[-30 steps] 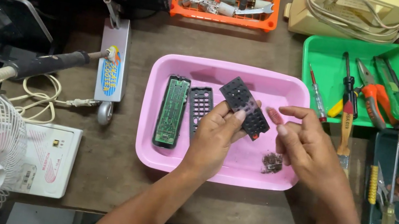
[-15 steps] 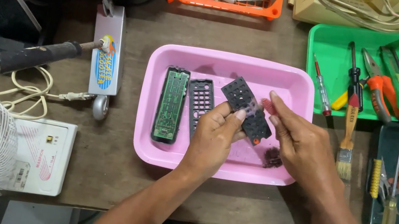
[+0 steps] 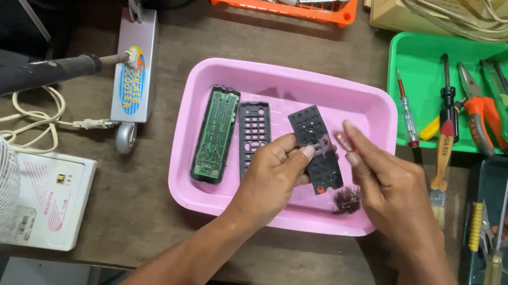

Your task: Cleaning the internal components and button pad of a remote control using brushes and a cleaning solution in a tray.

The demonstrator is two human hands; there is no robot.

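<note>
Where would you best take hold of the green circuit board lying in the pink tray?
Probably by its two long edges near the middle, coming straight down from above. The green circuit board lies flat and lengthwise in the pink tray, narrow enough to span. The black keypad frame lies close on its right, so ease that finger in carefully.

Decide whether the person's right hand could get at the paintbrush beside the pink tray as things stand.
Probably yes. The right hand hovers over the pink tray, and the paintbrush lies just to its right on the table with nothing between them; its fingers only pinch a small piece.
</note>
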